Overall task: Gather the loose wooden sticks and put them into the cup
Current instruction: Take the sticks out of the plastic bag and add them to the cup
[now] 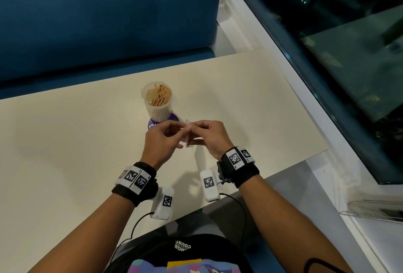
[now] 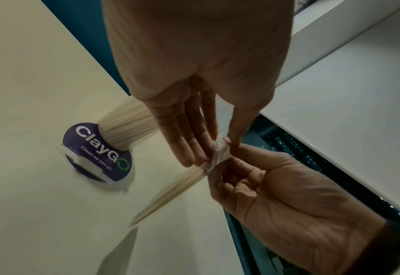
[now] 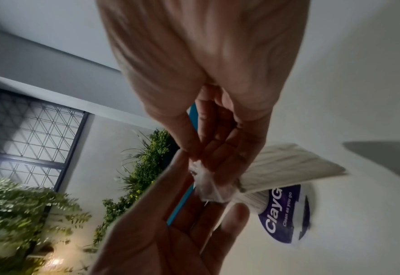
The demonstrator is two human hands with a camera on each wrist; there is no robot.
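A clear plastic cup [image 1: 157, 98] holding several wooden sticks stands upright on the cream table [image 1: 65, 142]. Just in front of it, both hands meet above the table. My left hand [image 1: 182, 130] and my right hand [image 1: 194, 128] both pinch a small clear wrapper [image 2: 219, 154] between fingertips and thumb. A thin bundle of wooden sticks [image 2: 170, 191] pokes out of the wrapper, slanting down towards the table and blurred. In the right wrist view the crumpled wrapper [image 3: 207, 186] sits between the two hands, with the cup [image 3: 288, 167] behind.
A round purple "ClayGo" sticker [image 2: 95, 154] lies under the cup. A blue bench [image 1: 98, 22] runs along the table's far edge. A white sill and dark window [image 1: 338, 33] border the right side. The table's near edge is at my body.
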